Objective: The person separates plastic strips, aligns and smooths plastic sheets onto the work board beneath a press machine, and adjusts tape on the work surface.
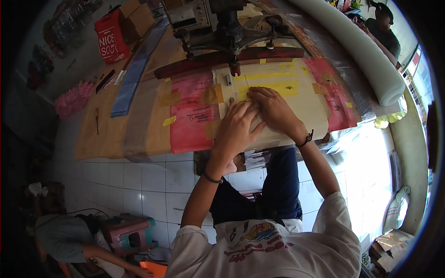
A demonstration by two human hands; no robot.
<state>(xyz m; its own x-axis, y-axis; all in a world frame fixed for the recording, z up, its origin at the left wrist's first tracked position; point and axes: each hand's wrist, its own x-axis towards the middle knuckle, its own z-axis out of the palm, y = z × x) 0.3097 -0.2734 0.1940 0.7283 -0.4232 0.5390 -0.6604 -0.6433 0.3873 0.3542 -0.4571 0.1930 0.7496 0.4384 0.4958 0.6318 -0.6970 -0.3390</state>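
Observation:
My left hand (238,124) lies on the cream sheet (303,109) that covers the middle of the worktable, its fingers forward and its thumb apart. Beside it, my right hand (276,110) rests palm down with fingers stretched toward a strip of yellow tape (283,87). No held thing shows in either hand; whatever lies under the palms is hidden. Just beyond my left fingertips sits a small metal block (232,99), with another metal piece (228,79) farther back. Above the sheet hangs a dark machine head (230,41) with a long curved red bar (199,64).
Red sheets (193,118) flank the cream one. A blue strip (134,83), a screwdriver (97,121) and a red bag (111,39) are at left. A white roll (371,60) lies at the right. One person (69,238) is at lower left, another (385,34) at upper right.

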